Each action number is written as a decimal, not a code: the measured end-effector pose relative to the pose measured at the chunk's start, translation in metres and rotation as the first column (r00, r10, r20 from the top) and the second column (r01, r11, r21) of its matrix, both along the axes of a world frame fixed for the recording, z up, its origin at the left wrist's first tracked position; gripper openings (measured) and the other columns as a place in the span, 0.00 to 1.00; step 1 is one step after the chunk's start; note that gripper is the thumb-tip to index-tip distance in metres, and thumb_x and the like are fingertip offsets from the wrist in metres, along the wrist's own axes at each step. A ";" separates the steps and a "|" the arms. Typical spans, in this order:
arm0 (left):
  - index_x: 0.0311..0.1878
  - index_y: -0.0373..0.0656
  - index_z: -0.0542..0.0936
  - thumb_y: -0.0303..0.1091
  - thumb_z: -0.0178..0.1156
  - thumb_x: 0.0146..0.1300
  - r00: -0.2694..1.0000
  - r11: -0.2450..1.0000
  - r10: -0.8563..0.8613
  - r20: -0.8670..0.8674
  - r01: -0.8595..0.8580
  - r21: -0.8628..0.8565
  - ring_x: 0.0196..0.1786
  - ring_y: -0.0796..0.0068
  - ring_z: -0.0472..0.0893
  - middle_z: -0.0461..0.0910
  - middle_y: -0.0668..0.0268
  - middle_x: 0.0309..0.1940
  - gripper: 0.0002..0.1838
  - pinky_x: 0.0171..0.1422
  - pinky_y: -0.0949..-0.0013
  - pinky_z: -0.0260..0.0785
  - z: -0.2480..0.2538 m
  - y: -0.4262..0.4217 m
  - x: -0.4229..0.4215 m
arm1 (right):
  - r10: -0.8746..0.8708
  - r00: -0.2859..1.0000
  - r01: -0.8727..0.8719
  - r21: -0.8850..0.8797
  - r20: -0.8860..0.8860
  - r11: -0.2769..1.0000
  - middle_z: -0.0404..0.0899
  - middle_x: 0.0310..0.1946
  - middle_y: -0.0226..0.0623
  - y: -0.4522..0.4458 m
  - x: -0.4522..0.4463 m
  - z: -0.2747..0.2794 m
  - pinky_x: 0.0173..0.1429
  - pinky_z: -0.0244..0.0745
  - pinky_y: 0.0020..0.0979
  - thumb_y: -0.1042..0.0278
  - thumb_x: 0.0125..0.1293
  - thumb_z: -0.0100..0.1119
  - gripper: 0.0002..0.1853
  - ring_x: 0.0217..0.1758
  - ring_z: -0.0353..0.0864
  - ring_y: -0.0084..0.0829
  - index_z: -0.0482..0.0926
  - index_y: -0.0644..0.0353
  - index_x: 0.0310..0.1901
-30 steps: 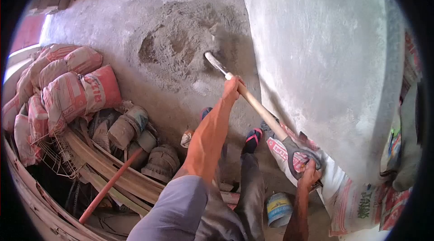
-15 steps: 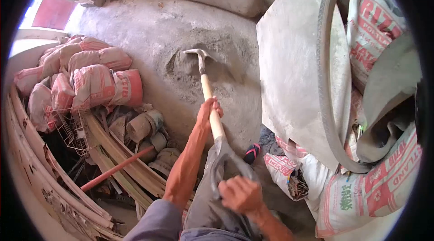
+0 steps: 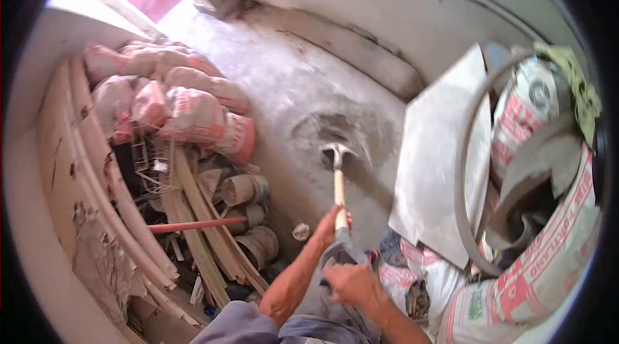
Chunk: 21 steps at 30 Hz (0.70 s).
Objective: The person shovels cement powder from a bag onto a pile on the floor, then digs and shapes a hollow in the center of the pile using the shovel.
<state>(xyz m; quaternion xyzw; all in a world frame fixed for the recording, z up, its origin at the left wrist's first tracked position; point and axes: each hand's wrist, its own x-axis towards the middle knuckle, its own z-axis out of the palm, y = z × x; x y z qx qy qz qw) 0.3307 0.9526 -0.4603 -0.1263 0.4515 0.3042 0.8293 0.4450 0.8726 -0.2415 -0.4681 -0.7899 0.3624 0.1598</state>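
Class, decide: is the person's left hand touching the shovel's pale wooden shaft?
Touching: the head view shows the left hand wrapped around the shovel's pale wooden shaft.

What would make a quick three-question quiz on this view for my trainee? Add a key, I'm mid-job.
1. Which hand is nearer the blade of the shovel? A) right B) left C) neither, they are level
2. True or false: both hands are touching the metal blade.
3. Fill in: in the picture, the red pole lies to the ____ of the shovel.

Key:
1. B: the left hand is on the shaft; the right hand is at the grip end.
2. False: neither touches it.
3. Left.
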 end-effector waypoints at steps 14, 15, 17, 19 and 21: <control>0.41 0.43 0.73 0.37 0.53 0.65 0.958 0.983 0.008 -0.286 0.045 0.177 0.29 0.66 0.81 0.78 0.61 0.29 0.08 0.32 0.67 0.77 0.012 -0.055 -0.245 | -0.606 0.777 0.617 0.018 -0.169 0.786 0.76 0.20 0.40 0.234 0.009 0.176 0.28 0.70 0.32 0.64 0.55 0.65 0.13 0.21 0.75 0.31 0.76 0.65 0.35; 0.40 0.43 0.73 0.36 0.52 0.65 0.899 0.997 -0.046 -0.436 0.069 0.037 0.27 0.66 0.80 0.77 0.61 0.28 0.07 0.29 0.67 0.76 0.015 -0.077 -0.260 | -0.610 0.768 0.626 0.029 -0.192 0.779 0.75 0.20 0.34 0.242 0.011 0.184 0.29 0.69 0.27 0.65 0.56 0.65 0.13 0.20 0.71 0.23 0.77 0.65 0.38; 0.35 0.42 0.71 0.33 0.51 0.65 0.726 0.973 -0.201 -0.657 0.072 -0.219 0.22 0.68 0.78 0.76 0.61 0.26 0.06 0.23 0.67 0.72 0.048 -0.098 -0.267 | -0.623 0.730 0.654 0.020 -0.282 0.756 0.73 0.18 0.30 0.264 0.016 0.174 0.25 0.66 0.26 0.64 0.58 0.63 0.11 0.18 0.69 0.19 0.77 0.65 0.34; 0.39 0.41 0.70 0.34 0.49 0.64 0.792 0.972 -0.201 -0.576 0.087 -0.219 0.23 0.66 0.78 0.76 0.60 0.27 0.07 0.22 0.66 0.71 0.010 -0.153 -0.306 | -0.616 0.643 0.689 -0.007 -0.454 0.725 0.69 0.15 0.26 0.290 0.016 0.140 0.17 0.62 0.24 0.63 0.60 0.62 0.12 0.14 0.67 0.18 0.72 0.63 0.32; 0.41 0.43 0.70 0.35 0.50 0.63 0.732 0.961 -0.173 -0.658 -0.022 -0.277 0.23 0.67 0.77 0.76 0.62 0.26 0.07 0.23 0.68 0.71 0.040 -0.160 -0.292 | -0.751 0.632 0.727 -0.190 -0.192 0.660 0.79 0.28 0.51 0.314 0.005 0.106 0.41 0.74 0.39 0.57 0.58 0.60 0.19 0.35 0.81 0.43 0.73 0.68 0.39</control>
